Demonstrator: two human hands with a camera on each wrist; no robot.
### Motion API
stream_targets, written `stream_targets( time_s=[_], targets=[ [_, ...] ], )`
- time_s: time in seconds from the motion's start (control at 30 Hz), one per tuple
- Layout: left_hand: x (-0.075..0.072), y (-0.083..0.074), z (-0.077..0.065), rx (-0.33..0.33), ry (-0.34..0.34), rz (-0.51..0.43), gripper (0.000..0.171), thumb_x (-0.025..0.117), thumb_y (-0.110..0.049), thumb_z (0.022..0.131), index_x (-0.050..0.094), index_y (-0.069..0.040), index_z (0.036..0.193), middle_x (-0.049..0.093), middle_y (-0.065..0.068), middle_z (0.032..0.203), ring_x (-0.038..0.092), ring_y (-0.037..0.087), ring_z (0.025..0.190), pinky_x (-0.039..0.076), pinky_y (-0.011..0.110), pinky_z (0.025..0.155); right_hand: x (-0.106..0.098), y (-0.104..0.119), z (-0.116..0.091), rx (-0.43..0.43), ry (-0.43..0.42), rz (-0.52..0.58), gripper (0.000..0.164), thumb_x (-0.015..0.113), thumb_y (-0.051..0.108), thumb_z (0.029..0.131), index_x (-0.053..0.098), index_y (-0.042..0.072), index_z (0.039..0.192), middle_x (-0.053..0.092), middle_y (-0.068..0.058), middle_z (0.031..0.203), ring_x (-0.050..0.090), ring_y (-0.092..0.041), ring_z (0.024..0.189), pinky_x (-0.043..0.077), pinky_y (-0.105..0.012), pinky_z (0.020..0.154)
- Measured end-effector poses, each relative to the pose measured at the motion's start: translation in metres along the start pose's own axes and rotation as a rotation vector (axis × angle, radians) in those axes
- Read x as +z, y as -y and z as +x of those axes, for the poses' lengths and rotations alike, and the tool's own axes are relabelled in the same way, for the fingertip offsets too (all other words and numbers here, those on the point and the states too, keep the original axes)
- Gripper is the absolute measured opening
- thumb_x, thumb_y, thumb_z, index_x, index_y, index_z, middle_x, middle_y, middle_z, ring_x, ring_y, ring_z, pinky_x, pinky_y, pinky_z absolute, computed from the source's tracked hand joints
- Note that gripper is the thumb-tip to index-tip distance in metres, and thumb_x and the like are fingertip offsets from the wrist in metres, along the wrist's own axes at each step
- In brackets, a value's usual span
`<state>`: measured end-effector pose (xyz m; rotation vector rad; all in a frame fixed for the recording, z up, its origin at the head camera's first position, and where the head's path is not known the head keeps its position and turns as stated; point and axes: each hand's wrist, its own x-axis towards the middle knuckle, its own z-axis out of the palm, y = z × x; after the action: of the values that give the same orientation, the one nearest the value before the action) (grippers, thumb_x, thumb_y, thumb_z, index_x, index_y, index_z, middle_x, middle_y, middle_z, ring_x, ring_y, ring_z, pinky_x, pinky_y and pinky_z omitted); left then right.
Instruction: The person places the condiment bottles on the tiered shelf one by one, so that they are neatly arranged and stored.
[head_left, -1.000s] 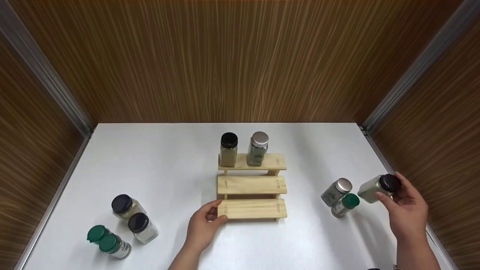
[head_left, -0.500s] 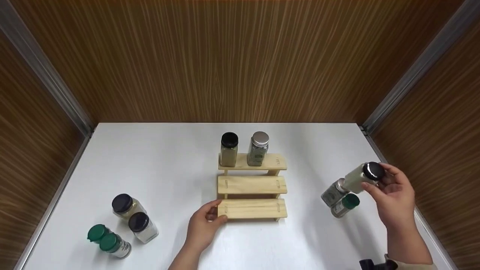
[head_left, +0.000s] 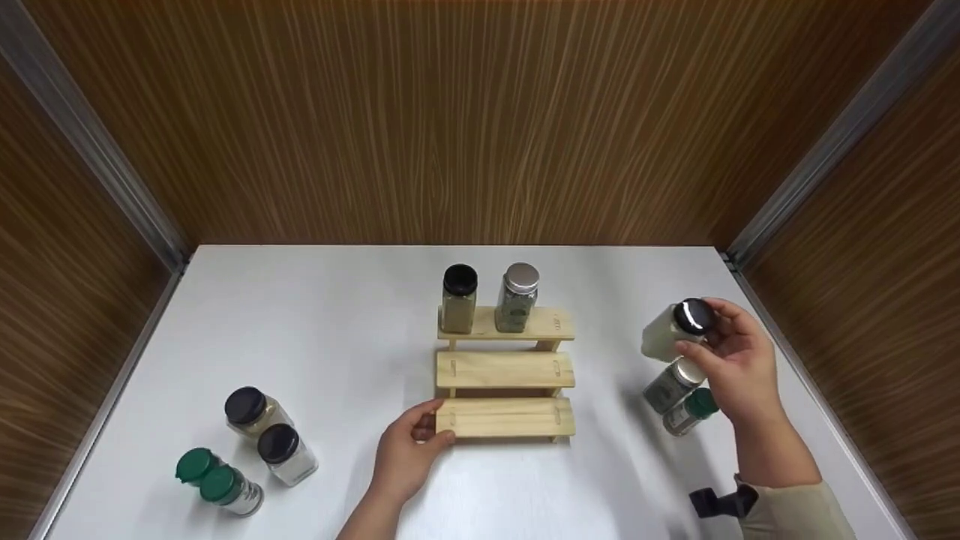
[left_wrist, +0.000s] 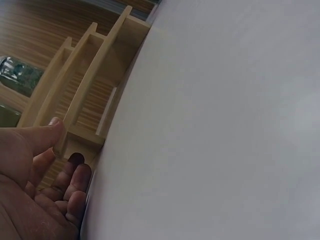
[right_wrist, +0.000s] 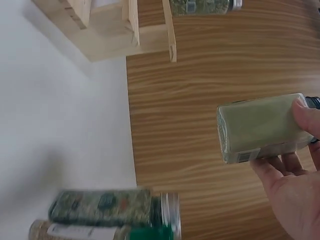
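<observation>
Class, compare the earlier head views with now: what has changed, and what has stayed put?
The right hand, already gripping the black-capped spice jar, has carried it leftward and up in the head view, toward the three-tier wooden rack. Nothing was newly grasped or released. The left hand stays at the rack's lowest tier; the other spice jars have not moved.

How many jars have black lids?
4: a held jar in the right hand, a top-shelf jar on the wooden rack, a rear jar and a front jar leftward on the table.
</observation>
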<state>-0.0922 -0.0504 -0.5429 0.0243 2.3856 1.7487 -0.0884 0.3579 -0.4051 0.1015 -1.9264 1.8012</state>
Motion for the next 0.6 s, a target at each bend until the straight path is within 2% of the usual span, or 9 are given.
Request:
stream_targets(
  time_s=[0.17, 0.3, 0.4, 0.6],
  targets=[
    [0.0, 0.001, 0.001, -0.001, -0.003, 0.002, 0.056, 0.085, -0.013, 0.089, 0.065, -0.005, 0.141, 0.068, 0.005, 0.108, 0.064, 0.019, 0.096, 0.055, 0.036, 0.086, 0.013, -0.002, 0.008, -0.006, 0.072, -0.029, 0.058, 0.065, -0.035, 0.079, 0.055, -0.016, 0.133, 0.071, -0.004, 0.122, 0.068, -0.015, 0.115, 0.054, -0.022, 0.098],
    [0.0, 0.001, 0.0, 0.001, -0.012, 0.006, 0.056, 0.085, -0.013, 0.088, 0.065, -0.006, 0.141, 0.068, 0.004, 0.107, 0.064, 0.019, 0.095, 0.055, 0.035, 0.085, 0.024, -0.003, 0.013, -0.013, 0.115, -0.011, 0.059, 0.066, -0.034, 0.079, 0.055, -0.016, 0.134, 0.069, -0.005, 0.124, 0.066, -0.015, 0.118, 0.054, -0.023, 0.099],
    [0.0, 0.001, 0.0, 0.015, -0.016, 0.0, 0.056, 0.086, -0.012, 0.088, 0.066, -0.005, 0.14, 0.069, 0.005, 0.107, 0.065, 0.019, 0.095, 0.055, 0.036, 0.085, 0.033, -0.005, 0.017, -0.019, 0.139, 0.0, 0.059, 0.067, -0.033, 0.08, 0.055, -0.014, 0.135, 0.069, -0.003, 0.126, 0.065, -0.015, 0.12, 0.054, -0.023, 0.1],
    [0.0, 0.0, 0.0, 0.003, -0.016, 0.004, 0.056, 0.085, -0.013, 0.088, 0.066, -0.006, 0.14, 0.069, 0.005, 0.107, 0.065, 0.019, 0.095, 0.055, 0.035, 0.084, 0.05, -0.006, 0.023, -0.018, 0.158, -0.045, 0.059, 0.068, -0.031, 0.081, 0.055, -0.015, 0.135, 0.069, -0.002, 0.125, 0.065, -0.015, 0.12, 0.054, -0.023, 0.1]
  ],
)
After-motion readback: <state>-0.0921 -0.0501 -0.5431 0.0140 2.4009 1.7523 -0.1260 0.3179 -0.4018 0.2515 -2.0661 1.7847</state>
